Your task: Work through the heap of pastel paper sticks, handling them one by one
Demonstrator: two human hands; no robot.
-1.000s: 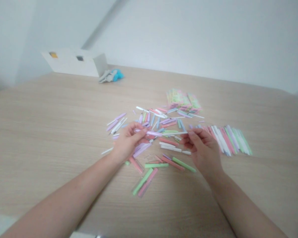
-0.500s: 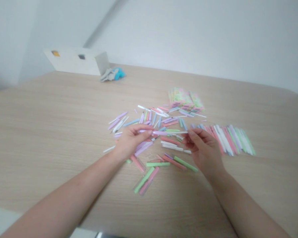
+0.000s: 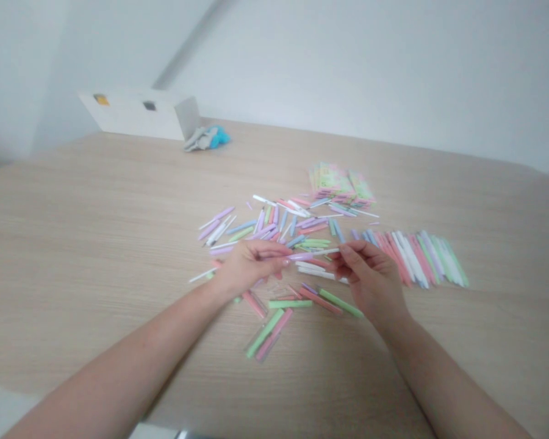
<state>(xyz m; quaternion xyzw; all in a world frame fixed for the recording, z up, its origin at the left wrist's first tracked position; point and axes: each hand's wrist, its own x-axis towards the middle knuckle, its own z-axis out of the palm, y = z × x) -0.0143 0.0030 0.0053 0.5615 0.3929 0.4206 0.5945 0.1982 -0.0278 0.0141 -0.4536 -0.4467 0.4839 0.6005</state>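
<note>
Both my hands hover over a loose heap of pastel pens and pen parts [image 3: 283,228] on a wooden table [image 3: 96,231]. My left hand [image 3: 249,265] pinches the lilac end of a thin pen [image 3: 308,255]. The white end of that pen is pinched by my right hand [image 3: 370,277]. The pen lies level between them, just above the heap. Green and pink pen barrels [image 3: 269,332] lie on the table below my wrists.
A neat row of pens [image 3: 416,250] lies side by side to the right of my right hand. A stack of flat pastel packets [image 3: 341,183] sits behind the heap. A white box [image 3: 139,113] and a grey-and-blue cloth bundle [image 3: 205,139] stand far back left.
Both hands have drawn slightly closer together and toward me, still on the same pen. The heap has not shifted.
</note>
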